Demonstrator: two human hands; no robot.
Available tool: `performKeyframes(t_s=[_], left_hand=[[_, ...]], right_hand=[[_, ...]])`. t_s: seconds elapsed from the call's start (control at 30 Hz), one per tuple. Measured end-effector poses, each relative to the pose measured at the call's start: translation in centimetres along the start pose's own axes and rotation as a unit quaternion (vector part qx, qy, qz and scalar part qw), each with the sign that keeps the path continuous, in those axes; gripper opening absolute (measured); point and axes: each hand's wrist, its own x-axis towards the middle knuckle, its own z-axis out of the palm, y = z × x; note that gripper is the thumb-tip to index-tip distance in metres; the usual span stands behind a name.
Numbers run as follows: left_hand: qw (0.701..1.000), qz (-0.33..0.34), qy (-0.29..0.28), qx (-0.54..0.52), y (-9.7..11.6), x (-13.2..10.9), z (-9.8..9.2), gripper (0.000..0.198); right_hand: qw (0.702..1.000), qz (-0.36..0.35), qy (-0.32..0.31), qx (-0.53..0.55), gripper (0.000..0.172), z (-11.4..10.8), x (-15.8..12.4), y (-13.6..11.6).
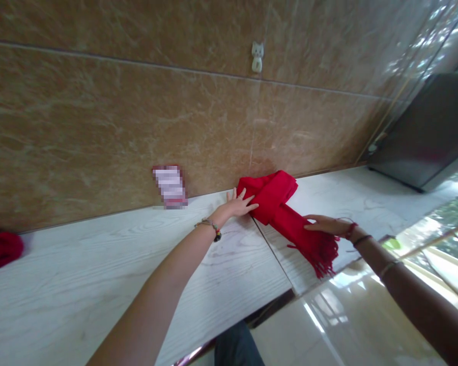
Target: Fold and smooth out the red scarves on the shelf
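Head view, red fringed scarf (277,201) folded on white desk (99,264) against tiled wall (99,117), left hand (238,204) open, flat on folded end, right hand (327,224) open, resting near fringe, second red cloth (0,249) far left.

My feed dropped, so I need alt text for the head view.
The left hand and right hand lie flat on a folded red scarf on a white table against a brown tiled wall, the left at the scarf's folded end, the right near its fringe. Another red cloth lies at the table's far left.
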Motion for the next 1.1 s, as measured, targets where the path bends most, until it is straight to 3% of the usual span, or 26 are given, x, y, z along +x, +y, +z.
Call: performKeyframes(t_s=[0.1,0.23,0.33,0.47,0.53,0.6,0.7,0.83,0.97,1.1], left_hand=[[1.0,-0.015,-0.012,0.008,0.3,-0.2,-0.2,0.056],[1.0,-0.021,-0.011,0.005,0.2,0.1,-0.1,0.056],[1.0,-0.024,-0.003,-0.004,0.1,0.4,0.3,0.057],[0.999,0.004,0.044,0.02,0.4,-0.1,0.9,0.06],[0.994,0.054,0.091,0.029,0.7,-0.5,1.3,0.061],[0.988,0.108,0.101,0.035,0.9,-0.8,1.6,0.057],[0.991,0.128,0.047,0.013,0.8,-0.8,2.1,0.055],[0.995,0.097,0.02,-0.025,0.1,-0.6,2.2,0.06],[0.996,0.092,0.006,-0.005,-1.2,-0.8,2.1,0.054],[0.99,0.133,0.008,0.039,-2.8,-1.1,1.9,0.052]], right_hand=[[0.998,0.026,-0.055,0.034,0.059,0.2,-1.3,0.9],[0.993,-0.003,-0.032,0.115,0.072,-0.8,-4.0,0.5],[0.995,0.008,-0.023,0.095,0.067,-1.5,-4.3,0.7],[0.987,0.031,0.049,-0.149,0.038,-1.6,-2.3,2.9],[0.95,-0.001,0.111,-0.292,0.033,-1.5,-1.5,3.5],[0.908,-0.08,0.169,-0.376,0.034,-1.0,-0.9,3.1],[0.86,-0.232,0.213,-0.402,0.034,0.5,-0.1,0.7],[0.814,-0.358,0.191,-0.414,0.041,4.4,2.5,-2.7],[0.785,-0.362,0.142,-0.482,0.045,8.1,5.6,-2.8],[0.778,-0.349,0.141,-0.502,0.044,9.7,6.4,-1.1]])
